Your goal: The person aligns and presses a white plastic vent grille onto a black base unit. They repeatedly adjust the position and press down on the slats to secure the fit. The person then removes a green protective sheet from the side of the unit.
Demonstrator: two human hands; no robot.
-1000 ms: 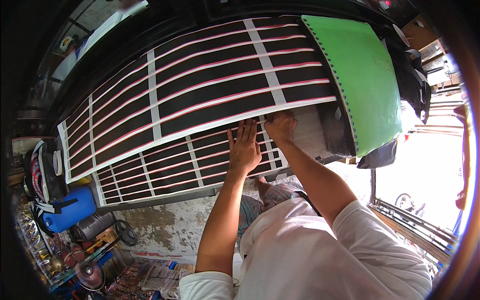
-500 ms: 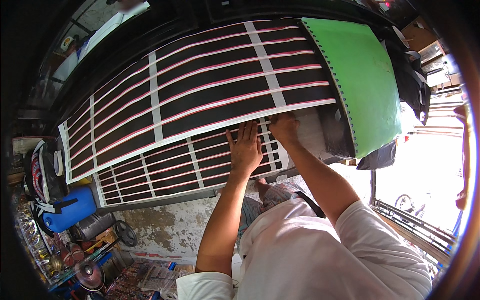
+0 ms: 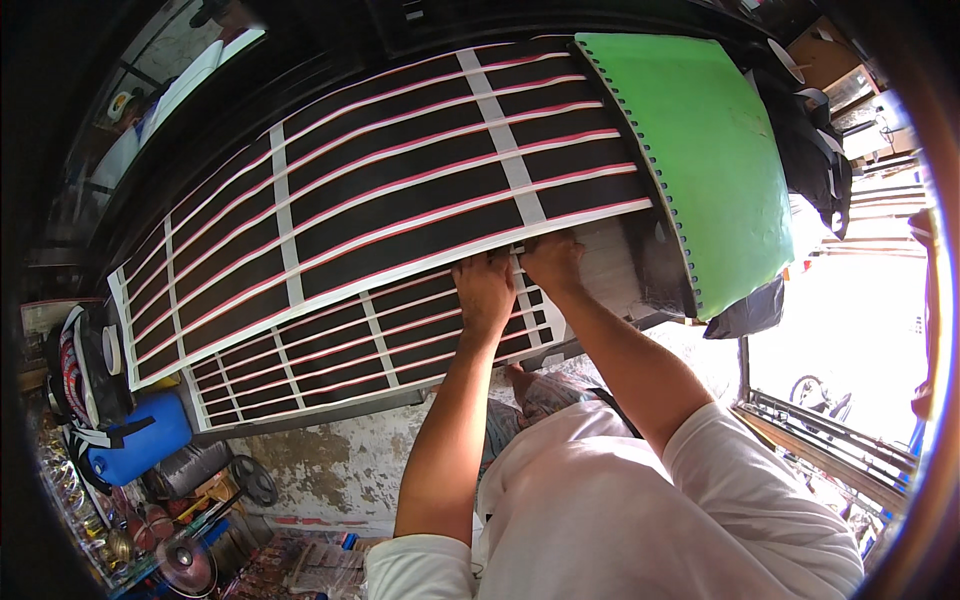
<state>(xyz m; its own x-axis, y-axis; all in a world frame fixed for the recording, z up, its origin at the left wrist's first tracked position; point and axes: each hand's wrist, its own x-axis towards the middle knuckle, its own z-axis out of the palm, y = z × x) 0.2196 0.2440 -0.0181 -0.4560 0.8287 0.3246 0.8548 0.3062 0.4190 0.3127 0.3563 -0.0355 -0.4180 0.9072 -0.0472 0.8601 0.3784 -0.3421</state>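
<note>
A large black sheet with white and red lines and grey cross bands lies over a second, similar lower sheet. My left hand rests on the lower sheet near its right end, its fingers reaching to the upper sheet's front edge, where the tips are partly hidden. Close beside it, my right hand is closed at the lower sheet's far right corner, just below the upper sheet's edge. Whatever is between its fingers is hidden.
A green cover with a punched edge lies on the right end of the table. A black bag hangs below it. At the left are a blue container, a black handwheel and a fan. A stained wall stands below the table.
My left hand has slid slightly away from me toward the upper sheet's edge, and its spread fingers now show less. My right hand stays closed beside it. The view has shifted a little.
</note>
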